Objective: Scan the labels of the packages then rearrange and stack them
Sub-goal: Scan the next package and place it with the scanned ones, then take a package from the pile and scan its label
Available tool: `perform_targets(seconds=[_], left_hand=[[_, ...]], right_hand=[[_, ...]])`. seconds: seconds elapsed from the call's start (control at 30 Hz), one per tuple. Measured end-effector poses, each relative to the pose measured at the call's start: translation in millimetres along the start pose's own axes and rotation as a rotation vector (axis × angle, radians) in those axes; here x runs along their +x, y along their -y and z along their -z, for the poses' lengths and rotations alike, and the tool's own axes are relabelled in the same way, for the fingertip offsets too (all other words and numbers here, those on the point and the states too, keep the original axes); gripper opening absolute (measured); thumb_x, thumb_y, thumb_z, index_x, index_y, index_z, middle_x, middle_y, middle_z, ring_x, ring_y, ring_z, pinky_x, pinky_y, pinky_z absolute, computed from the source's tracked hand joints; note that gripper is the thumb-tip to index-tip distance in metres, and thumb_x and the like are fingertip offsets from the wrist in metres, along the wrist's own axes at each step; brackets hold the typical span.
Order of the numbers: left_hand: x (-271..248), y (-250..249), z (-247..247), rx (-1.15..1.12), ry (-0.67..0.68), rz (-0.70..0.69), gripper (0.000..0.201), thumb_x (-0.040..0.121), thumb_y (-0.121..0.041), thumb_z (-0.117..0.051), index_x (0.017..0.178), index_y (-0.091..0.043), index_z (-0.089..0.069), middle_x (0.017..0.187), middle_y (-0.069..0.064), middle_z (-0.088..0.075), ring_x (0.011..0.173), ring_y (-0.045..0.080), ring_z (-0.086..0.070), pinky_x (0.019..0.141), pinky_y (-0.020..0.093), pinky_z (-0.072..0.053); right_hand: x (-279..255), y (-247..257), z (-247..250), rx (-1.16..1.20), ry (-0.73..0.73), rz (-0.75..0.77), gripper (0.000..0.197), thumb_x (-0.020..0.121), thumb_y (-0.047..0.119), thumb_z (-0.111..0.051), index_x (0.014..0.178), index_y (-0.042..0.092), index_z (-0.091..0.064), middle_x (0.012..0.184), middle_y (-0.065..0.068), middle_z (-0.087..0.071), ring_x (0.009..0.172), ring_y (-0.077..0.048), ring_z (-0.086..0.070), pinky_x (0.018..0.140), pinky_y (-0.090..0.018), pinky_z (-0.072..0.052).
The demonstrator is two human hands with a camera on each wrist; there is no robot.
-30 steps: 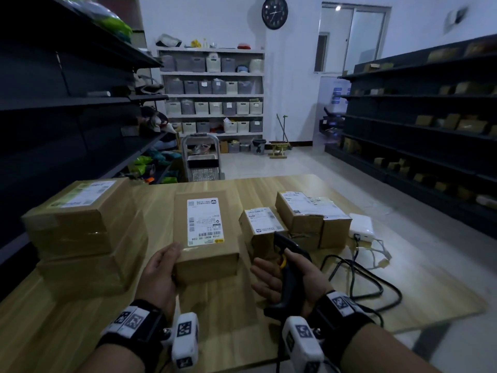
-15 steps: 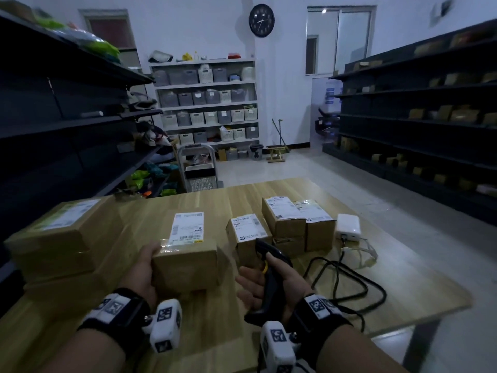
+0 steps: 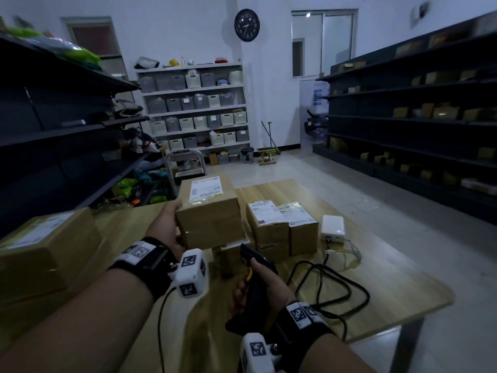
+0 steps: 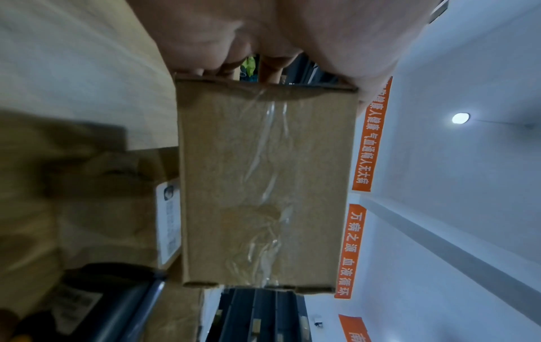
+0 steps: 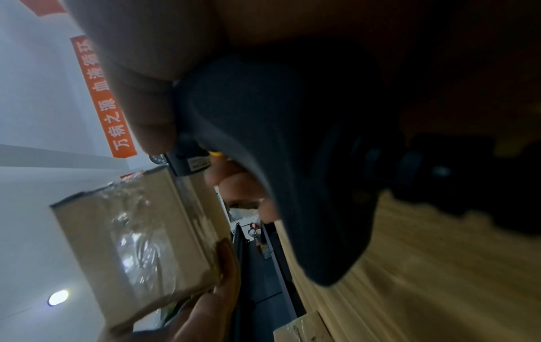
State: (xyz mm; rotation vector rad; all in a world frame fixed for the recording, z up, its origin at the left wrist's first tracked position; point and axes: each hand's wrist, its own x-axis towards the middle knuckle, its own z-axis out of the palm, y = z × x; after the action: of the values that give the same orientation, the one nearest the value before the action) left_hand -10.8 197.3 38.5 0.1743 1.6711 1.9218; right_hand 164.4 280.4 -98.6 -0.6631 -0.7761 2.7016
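Note:
My left hand (image 3: 172, 224) grips a taped cardboard package (image 3: 211, 211) by its left end and holds it up above the wooden table (image 3: 390, 281), white label on top. The left wrist view shows its taped side (image 4: 263, 185); the right wrist view shows that package (image 5: 137, 250) too. My right hand (image 3: 258, 286) holds a black barcode scanner (image 3: 255, 265) by the handle, low over the table in front of me; the scanner (image 5: 292, 150) fills the right wrist view. A small labelled box (image 3: 231, 257) sits partly hidden under the lifted package. Two labelled boxes (image 3: 279, 224) stand side by side to the right.
A stack of larger boxes (image 3: 43, 251) sits at the table's left. A white adapter (image 3: 333, 228) and black cables (image 3: 336, 286) lie at the right. Dark shelving (image 3: 430, 117) lines both sides, and a trolley (image 3: 185, 165) stands beyond the table.
My left hand has lifted the package off the table and carried it up and to the right, over the small box. My right hand still holds the scanner in about the same place.

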Motion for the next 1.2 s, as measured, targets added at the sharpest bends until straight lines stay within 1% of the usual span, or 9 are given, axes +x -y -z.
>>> perform_targets(seconds=[0.13,0.27,0.4,0.63,0.73,0.8,0.87,0.97,1.2], left_hand=[[1.4,9.3,-15.2,0.050,0.056,0.032,0.057,0.105,-0.051,-0.068,0.145,-0.010,-0.065,0.097,0.014,-0.068,0.080,0.034,-0.065,0.030,0.034,-0.051],[10.1,17.4,-22.2,0.053,0.091,0.044,0.055,0.104,-0.054,-0.069,0.140,-0.012,-0.066,0.102,0.014,-0.069,0.084,0.035,-0.068,0.044,0.035,-0.059],[13.6,21.8,-24.5,0.052,0.130,0.069,0.063,0.102,-0.062,-0.069,0.138,-0.011,-0.066,0.105,0.020,-0.070,0.087,0.037,-0.071,0.041,0.038,-0.060],[29.4,27.4,-7.0,-0.018,0.216,0.143,0.076,0.099,-0.072,-0.063,0.138,-0.008,-0.060,0.126,0.023,-0.071,0.106,0.037,-0.073,0.061,0.040,-0.065],[40.3,31.1,6.3,-0.028,0.213,0.134,0.089,0.093,-0.078,-0.067,0.150,-0.010,-0.055,0.148,0.022,-0.063,0.127,0.038,-0.069,0.094,0.049,-0.063],[46.7,32.7,14.0,-0.014,0.206,0.132,0.098,0.087,-0.082,-0.071,0.154,-0.013,-0.054,0.160,0.020,-0.055,0.142,0.039,-0.059,0.120,0.054,-0.050],[45.5,32.0,21.0,0.024,0.195,0.102,0.097,0.091,-0.080,-0.068,0.158,-0.013,-0.052,0.165,0.020,-0.048,0.154,0.039,-0.047,0.127,0.056,-0.041],[41.2,29.5,32.3,0.025,0.174,0.049,0.088,0.097,-0.074,-0.065,0.158,-0.011,-0.054,0.164,0.020,-0.049,0.151,0.038,-0.049,0.124,0.054,-0.044],[25.2,19.6,76.2,-0.016,0.064,-0.103,0.052,0.102,-0.055,-0.073,0.127,-0.011,-0.066,0.129,0.013,-0.068,0.119,0.032,-0.068,0.103,0.050,-0.060]], right_hand=[[2.3,0.4,0.4,0.012,-0.049,0.015,0.055,0.080,0.054,-0.082,0.067,0.002,-0.065,0.064,-0.015,-0.058,0.060,-0.032,-0.059,0.072,-0.042,-0.050],[1.1,-0.7,0.5,0.028,-0.040,0.011,0.058,0.083,0.057,-0.079,0.065,0.004,-0.062,0.063,-0.015,-0.057,0.057,-0.032,-0.058,0.072,-0.042,-0.051],[1.7,-1.3,0.0,0.040,-0.023,0.011,0.057,0.085,0.056,-0.078,0.067,0.005,-0.061,0.064,-0.013,-0.054,0.057,-0.031,-0.056,0.072,-0.041,-0.049],[2.7,-3.9,-0.7,0.047,-0.037,0.046,0.053,0.085,0.050,-0.080,0.066,0.006,-0.059,0.064,-0.010,-0.051,0.056,-0.027,-0.053,0.069,-0.041,-0.050],[4.0,-3.4,0.2,0.017,-0.040,0.058,0.053,0.082,0.051,-0.082,0.065,0.006,-0.059,0.063,-0.010,-0.051,0.057,-0.027,-0.053,0.071,-0.042,-0.049],[4.4,-3.8,0.7,0.001,-0.037,0.061,0.053,0.082,0.051,-0.082,0.064,0.006,-0.058,0.061,-0.011,-0.052,0.056,-0.028,-0.053,0.072,-0.042,-0.048],[5.3,-4.5,1.1,0.000,-0.042,0.067,0.051,0.080,0.049,-0.083,0.066,0.007,-0.058,0.062,-0.010,-0.051,0.056,-0.028,-0.054,0.072,-0.041,-0.048],[7.8,-5.3,2.3,-0.004,-0.037,0.082,0.049,0.078,0.048,-0.084,0.068,0.008,-0.059,0.064,-0.009,-0.051,0.058,-0.028,-0.054,0.071,-0.041,-0.049],[9.4,-8.6,1.7,0.010,-0.031,0.123,0.046,0.075,0.046,-0.084,0.069,0.009,-0.056,0.064,-0.007,-0.048,0.056,-0.027,-0.050,0.067,-0.039,-0.047]])
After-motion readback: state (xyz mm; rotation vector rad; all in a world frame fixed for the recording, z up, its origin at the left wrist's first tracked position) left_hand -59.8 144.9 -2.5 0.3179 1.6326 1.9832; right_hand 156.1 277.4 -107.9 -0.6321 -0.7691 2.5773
